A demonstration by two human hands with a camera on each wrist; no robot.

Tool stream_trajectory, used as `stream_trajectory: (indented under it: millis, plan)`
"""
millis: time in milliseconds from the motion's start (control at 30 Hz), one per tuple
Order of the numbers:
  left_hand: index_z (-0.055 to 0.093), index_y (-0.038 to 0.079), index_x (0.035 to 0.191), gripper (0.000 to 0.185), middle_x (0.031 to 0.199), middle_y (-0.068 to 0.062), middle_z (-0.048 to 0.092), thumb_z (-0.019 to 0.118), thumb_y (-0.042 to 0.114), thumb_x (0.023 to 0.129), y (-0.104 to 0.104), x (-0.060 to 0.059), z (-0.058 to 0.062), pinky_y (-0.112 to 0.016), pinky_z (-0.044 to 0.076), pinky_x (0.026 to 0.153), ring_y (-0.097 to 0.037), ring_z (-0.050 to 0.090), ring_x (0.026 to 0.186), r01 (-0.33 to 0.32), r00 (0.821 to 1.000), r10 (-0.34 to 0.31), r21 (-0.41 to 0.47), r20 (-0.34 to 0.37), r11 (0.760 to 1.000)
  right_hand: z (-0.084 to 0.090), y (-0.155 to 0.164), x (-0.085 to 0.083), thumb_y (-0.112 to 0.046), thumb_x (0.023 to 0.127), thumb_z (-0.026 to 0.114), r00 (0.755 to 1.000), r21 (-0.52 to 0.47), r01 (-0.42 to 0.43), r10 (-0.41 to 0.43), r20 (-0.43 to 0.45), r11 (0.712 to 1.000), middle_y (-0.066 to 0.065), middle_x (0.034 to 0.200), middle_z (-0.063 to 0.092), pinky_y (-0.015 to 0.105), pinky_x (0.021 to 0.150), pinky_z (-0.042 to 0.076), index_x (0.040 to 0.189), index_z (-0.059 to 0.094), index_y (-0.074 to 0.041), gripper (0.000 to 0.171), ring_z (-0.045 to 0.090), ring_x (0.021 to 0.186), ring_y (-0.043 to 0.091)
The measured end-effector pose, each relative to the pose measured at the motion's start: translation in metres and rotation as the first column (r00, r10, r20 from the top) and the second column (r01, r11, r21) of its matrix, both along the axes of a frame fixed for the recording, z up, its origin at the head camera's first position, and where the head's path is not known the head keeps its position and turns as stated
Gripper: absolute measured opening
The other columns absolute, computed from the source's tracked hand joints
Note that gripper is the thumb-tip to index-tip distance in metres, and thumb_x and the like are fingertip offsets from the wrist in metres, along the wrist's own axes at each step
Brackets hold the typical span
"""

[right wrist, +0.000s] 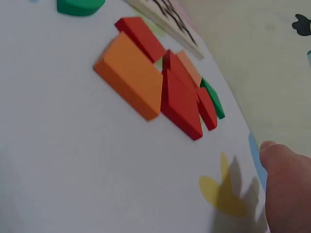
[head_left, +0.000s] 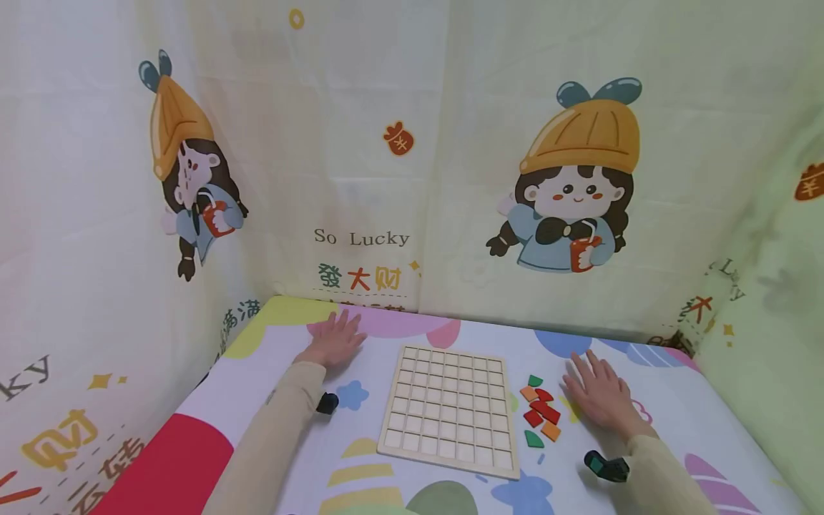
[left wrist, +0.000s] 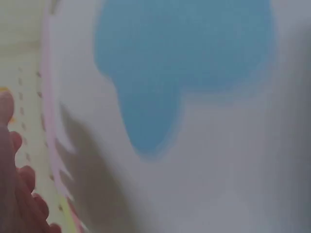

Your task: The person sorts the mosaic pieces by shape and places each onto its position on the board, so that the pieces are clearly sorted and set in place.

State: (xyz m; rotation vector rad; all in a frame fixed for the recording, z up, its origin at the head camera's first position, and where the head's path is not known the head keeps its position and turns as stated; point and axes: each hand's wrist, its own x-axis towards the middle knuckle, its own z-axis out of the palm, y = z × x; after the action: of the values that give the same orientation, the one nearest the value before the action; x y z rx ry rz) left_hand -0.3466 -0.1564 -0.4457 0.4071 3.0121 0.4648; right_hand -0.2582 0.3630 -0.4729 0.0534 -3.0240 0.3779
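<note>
A pale wooden grid board [head_left: 448, 406] with square cells lies in the middle of the table. Just right of it is a loose group of small flat blocks: an orange square [right wrist: 131, 75], red pieces [right wrist: 181, 104] and green rounded pieces [right wrist: 80, 6]. My left hand [head_left: 332, 340] lies with fingers spread at the upper left of the board, apart from it and holding nothing. To the right of the blocks my right hand [head_left: 600, 392] also has its fingers spread, touching no block. The left wrist view catches only part of the left hand [left wrist: 22, 189] at its edge.
A printed cloth with colourful shapes covers the table [head_left: 360, 422]. Patterned curtains [head_left: 450, 143] hang behind and at both sides, close to the table's far edge. A black wrist-camera mount [head_left: 327, 403] sits by the left wrist, another mount [head_left: 606, 466] by the right.
</note>
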Motion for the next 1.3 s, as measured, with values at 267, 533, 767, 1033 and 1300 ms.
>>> stream_trajectory:
  millis: [267, 533, 767, 1033, 1300]
  plan:
    - [0.044, 0.01, 0.137, 0.056, 0.148, -0.01, 0.031, 0.057, 0.037, 0.089, 0.031, 0.016, 0.001, -0.047, 0.023, 0.113, -0.029, 0.024, 0.139, 0.242, 0.968, -0.252, 0.29, -0.005, 0.926, 0.016, -0.024, 0.007, -0.037, 0.091, 0.053, 0.991, -0.118, -0.058, 0.043, -0.124, 0.991, 0.028, 0.143, 0.028, 0.07, 0.098, 0.023, 0.132, 0.045, 0.0, 0.056, 0.025, 0.127, 0.049]
    - [0.062, 0.006, 0.116, 0.039, 0.13, -0.005, 0.053, 0.068, 0.025, 0.082, 0.041, 0.04, -0.009, -0.041, 0.037, 0.105, -0.025, 0.046, 0.124, 0.294, 0.954, -0.299, 0.329, -0.039, 0.897, 0.029, -0.045, 0.019, -0.038, 0.091, 0.054, 0.997, -0.224, -0.053, 0.04, -0.063, 0.973, 0.023, 0.145, 0.029, 0.07, 0.096, 0.028, 0.125, 0.055, -0.005, 0.047, 0.025, 0.129, 0.047]
    - [0.065, 0.009, 0.11, 0.033, 0.131, -0.004, 0.052, 0.069, 0.026, 0.081, 0.043, 0.044, -0.017, -0.043, 0.037, 0.105, -0.025, 0.045, 0.125, 0.312, 0.947, -0.318, 0.376, -0.049, 0.872, 0.031, -0.049, 0.025, -0.038, 0.091, 0.054, 0.998, -0.228, -0.054, 0.042, -0.056, 0.972, 0.021, 0.146, 0.028, 0.07, 0.095, 0.029, 0.123, 0.057, -0.007, 0.046, 0.024, 0.13, 0.045]
    - [0.067, 0.014, 0.106, 0.029, 0.131, 0.001, 0.053, 0.07, 0.026, 0.08, 0.045, 0.042, -0.019, -0.04, 0.033, 0.109, -0.022, 0.043, 0.128, 0.318, 0.944, -0.328, 0.367, -0.039, 0.874, 0.032, -0.051, 0.027, -0.036, 0.091, 0.055, 0.996, -0.239, -0.058, 0.042, -0.073, 0.969, 0.021, 0.146, 0.029, 0.069, 0.097, 0.029, 0.121, 0.059, -0.006, 0.042, 0.025, 0.13, 0.045]
    - [0.067, 0.013, 0.106, 0.029, 0.13, 0.0, 0.055, 0.071, 0.024, 0.079, 0.046, 0.043, -0.018, -0.041, 0.034, 0.108, -0.022, 0.044, 0.127, 0.316, 0.943, -0.33, 0.389, -0.033, 0.865, 0.03, -0.047, 0.03, -0.031, 0.088, 0.06, 0.997, -0.251, -0.051, 0.035, -0.068, 0.967, 0.021, 0.141, 0.036, 0.069, 0.095, 0.031, 0.122, 0.058, -0.007, 0.041, 0.029, 0.128, 0.043]
